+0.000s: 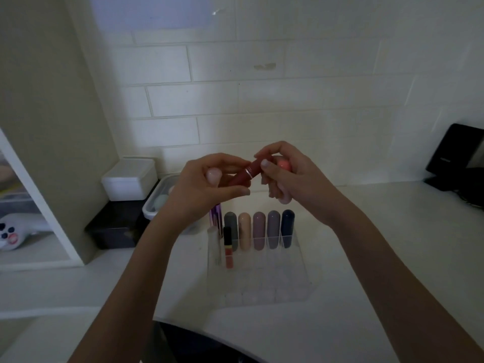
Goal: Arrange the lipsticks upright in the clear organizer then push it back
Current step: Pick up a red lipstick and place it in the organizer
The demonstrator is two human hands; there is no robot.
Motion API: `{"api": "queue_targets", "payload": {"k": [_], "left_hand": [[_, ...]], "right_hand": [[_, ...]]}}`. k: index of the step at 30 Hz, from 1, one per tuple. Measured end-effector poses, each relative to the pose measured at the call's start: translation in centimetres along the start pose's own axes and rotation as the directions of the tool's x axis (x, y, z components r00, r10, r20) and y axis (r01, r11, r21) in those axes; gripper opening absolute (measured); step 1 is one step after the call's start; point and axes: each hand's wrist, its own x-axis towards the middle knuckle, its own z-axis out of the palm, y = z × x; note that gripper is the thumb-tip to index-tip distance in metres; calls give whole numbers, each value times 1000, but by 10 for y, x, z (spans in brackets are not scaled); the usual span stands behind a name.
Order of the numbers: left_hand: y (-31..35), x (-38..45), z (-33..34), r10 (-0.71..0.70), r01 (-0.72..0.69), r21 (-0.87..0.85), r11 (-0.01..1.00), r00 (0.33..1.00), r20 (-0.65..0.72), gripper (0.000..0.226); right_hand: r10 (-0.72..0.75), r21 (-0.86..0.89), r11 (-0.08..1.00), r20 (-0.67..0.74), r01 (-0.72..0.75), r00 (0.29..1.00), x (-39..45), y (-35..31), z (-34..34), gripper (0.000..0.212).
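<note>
At frame centre, both hands gripped a red lipstick (242, 175): the left hand (207, 183) its base, the right hand (285, 176) its cap, plus a pink lipstick (284, 165). Below, the organizer (290, 273) held several upright; front slots stood empty, pushing back not yet done.

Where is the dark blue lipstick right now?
In the head view, the dark blue lipstick stands upright at the right end of the back row in the clear organizer, beside the grey-purple lipstick, below the hands.
</note>
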Motion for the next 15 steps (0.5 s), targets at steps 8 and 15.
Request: {"api": "queue_targets", "payload": {"k": [8, 15], "left_hand": [[-16, -5, -11, -50, -23, -241, 970, 956, -289, 13], [-45, -11, -11, -100, 31, -197, 980, 931, -352, 15]], "right_hand": [[4, -160, 987, 71, 7, 997, -3, -8, -13, 12], [159, -510, 859, 335, 37, 929, -8, -15, -1, 16]]}}
